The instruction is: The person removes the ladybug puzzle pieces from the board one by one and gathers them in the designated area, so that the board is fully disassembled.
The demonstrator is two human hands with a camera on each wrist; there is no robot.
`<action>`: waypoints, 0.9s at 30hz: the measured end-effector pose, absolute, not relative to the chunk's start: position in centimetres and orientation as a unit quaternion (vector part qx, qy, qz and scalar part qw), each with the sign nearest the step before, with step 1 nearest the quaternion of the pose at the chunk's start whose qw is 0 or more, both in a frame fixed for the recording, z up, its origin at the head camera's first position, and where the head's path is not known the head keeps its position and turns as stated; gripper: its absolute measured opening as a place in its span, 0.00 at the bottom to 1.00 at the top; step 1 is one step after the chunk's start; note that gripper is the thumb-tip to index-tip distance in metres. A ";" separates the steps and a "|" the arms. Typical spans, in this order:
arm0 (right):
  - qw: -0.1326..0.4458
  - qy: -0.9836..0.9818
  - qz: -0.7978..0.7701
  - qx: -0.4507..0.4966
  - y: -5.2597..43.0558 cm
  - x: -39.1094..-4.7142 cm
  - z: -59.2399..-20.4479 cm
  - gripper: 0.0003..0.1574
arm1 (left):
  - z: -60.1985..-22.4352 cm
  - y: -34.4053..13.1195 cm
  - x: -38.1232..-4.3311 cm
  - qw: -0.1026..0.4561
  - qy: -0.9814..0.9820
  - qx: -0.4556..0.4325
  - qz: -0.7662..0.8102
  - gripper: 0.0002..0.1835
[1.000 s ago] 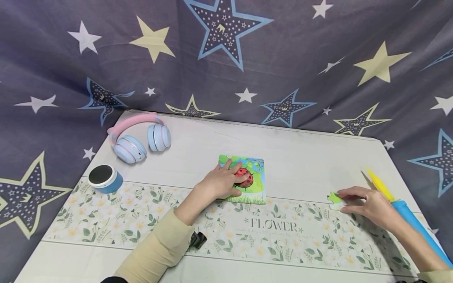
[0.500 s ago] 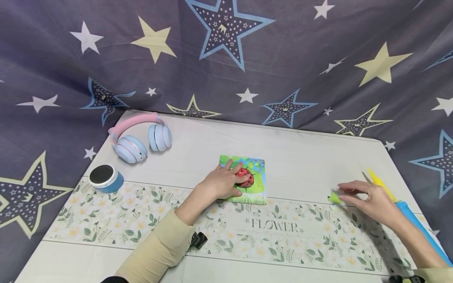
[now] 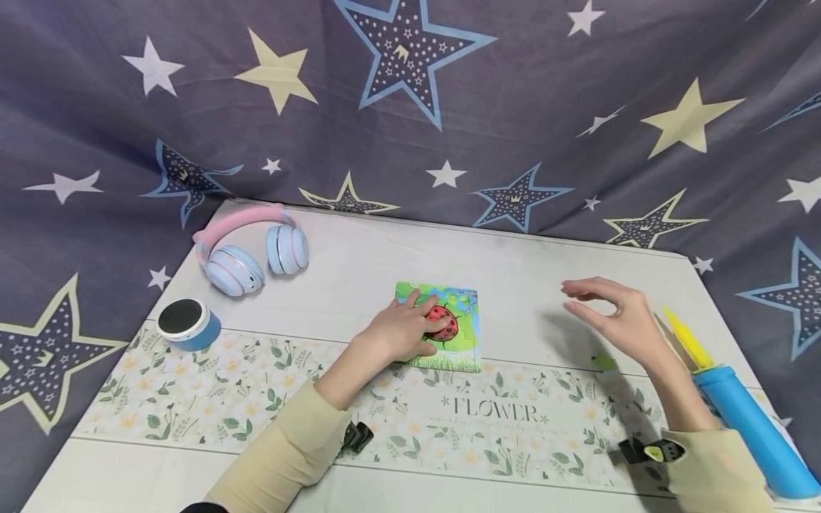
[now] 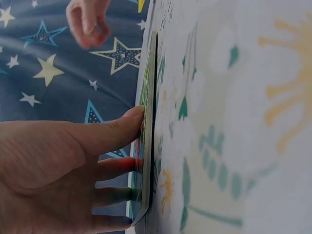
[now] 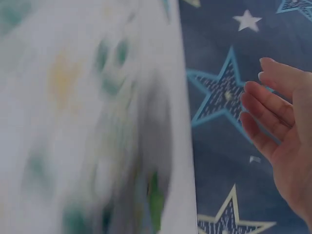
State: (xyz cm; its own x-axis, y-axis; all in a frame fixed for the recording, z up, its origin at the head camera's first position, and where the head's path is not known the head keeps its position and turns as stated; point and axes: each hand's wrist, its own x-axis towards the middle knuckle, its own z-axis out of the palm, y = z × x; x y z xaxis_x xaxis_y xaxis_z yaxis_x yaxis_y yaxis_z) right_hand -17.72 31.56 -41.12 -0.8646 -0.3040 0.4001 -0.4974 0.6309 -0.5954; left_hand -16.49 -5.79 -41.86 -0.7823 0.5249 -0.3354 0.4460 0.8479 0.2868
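Head view shows a picture puzzle (image 3: pixel 468 335) lying flat on the white worktop (image 3: pixel 346 263), near the middle of the frame. It has a red ladybird (image 3: pixel 452 330) with black spots, green around it, and grass along the bottom edge. The left hand (image 3: pixel 400 331) rests on the puzzle's left part with its fingers spread wide. In the left wrist view, its fingertips touch the puzzle's face and the thumb is near the edge.

The right hand (image 3: pixel 625 320) is up above the worktop, right of the middle. Its fingers bend a little, with a gap between them and the thumb, and it holds nothing. Below it, a small green piece (image 3: pixel 603 362) lies on the worktop, well apart from the puzzle. It looks blurry in the right wrist view.

Pink and blue headphones (image 3: pixel 234 271) lie left of the middle, with a round blue and white pot (image 3: pixel 207 335) just below them; its top is dark. At the lower right is a blue tube (image 3: pixel 757 431) with a yellow tip. Dark cloth with stars (image 3: pixel 372 157) hangs behind everything.
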 end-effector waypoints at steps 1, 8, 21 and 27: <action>0.137 -0.888 0.377 0.224 30.8 -18.0 -41.0 0.20 | -41.9 -5.8 -16.5 0.205 0.939 0.258 0.096 0.33; 0.147 -0.848 0.458 0.225 26.1 -18.9 -40.5 0.20 | -41.8 -5.7 -16.6 0.208 0.939 0.253 0.102 0.36; 0.055 -0.877 0.391 0.273 19.8 -18.9 -42.3 0.30 | -41.8 -5.9 -16.8 0.217 0.939 0.248 0.098 0.39; -0.011 -0.902 0.348 0.254 18.6 -18.3 -43.1 0.34 | -41.9 -5.7 -16.9 0.215 0.939 0.250 0.093 0.39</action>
